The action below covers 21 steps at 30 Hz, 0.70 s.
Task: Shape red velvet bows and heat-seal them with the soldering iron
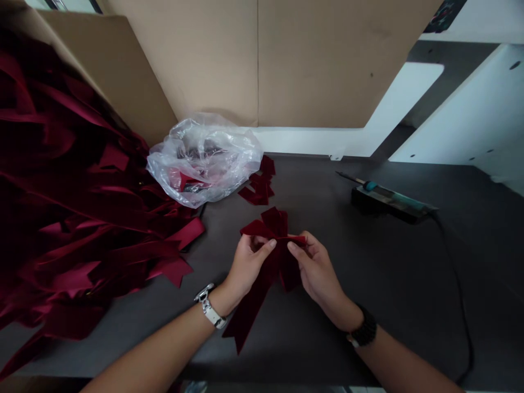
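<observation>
A dark red velvet bow [266, 278] with loops on top and notched tails hanging down is held between both hands over the dark table. My left hand [249, 262] pinches it left of its middle, thumb pressed near the knot. On the other side, my right hand [317, 267] is closed on a short strip or loop at the bow's right, its thumb on the near side. The fingers behind the fabric are partly hidden. Just beyond the bow lie several short red velvet pieces [262, 183].
A large heap of red ribbons [82, 218] covers the left side. Behind the bow sits a clear plastic bag [204, 158] with red pieces inside. A soldering-iron-like tool [385, 194] rests on a dark block at right, its cord [458, 289] trailing forward. Cardboard [262, 65] stands behind.
</observation>
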Each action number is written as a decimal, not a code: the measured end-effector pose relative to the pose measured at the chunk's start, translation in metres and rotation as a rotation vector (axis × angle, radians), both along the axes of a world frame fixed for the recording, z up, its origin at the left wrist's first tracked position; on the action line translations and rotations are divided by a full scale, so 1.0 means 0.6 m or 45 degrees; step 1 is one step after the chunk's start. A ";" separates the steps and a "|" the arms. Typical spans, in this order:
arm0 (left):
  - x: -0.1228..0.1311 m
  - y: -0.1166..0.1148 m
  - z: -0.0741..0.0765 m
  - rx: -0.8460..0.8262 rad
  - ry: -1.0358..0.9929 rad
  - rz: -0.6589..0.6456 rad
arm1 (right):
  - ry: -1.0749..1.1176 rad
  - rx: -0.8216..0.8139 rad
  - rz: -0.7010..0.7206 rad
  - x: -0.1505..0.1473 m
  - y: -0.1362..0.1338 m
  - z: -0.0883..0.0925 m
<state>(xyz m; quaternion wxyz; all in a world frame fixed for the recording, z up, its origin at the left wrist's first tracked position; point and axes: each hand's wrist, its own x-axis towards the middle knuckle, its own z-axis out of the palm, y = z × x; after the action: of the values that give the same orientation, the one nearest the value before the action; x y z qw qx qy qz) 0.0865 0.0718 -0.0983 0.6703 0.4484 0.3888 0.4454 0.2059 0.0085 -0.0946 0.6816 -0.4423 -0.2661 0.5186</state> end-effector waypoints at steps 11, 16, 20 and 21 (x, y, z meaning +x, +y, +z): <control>-0.003 -0.016 0.019 0.204 0.174 -0.006 | -0.456 0.076 -0.263 -0.018 -0.002 0.002; -0.002 -0.016 0.020 0.096 0.104 0.013 | -0.540 0.078 -0.265 -0.020 -0.004 0.009; -0.003 -0.014 0.021 0.072 0.075 -0.011 | -0.538 0.058 -0.257 -0.019 -0.005 0.008; -0.003 -0.014 0.021 0.061 0.064 -0.023 | -0.533 0.056 -0.255 -0.019 -0.005 0.007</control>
<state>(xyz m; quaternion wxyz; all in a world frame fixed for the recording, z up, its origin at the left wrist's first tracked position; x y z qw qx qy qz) 0.0847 0.0636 -0.0856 0.6534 0.4789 0.3906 0.4373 0.1944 0.0055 -0.0901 0.6692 -0.5492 -0.3678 0.3396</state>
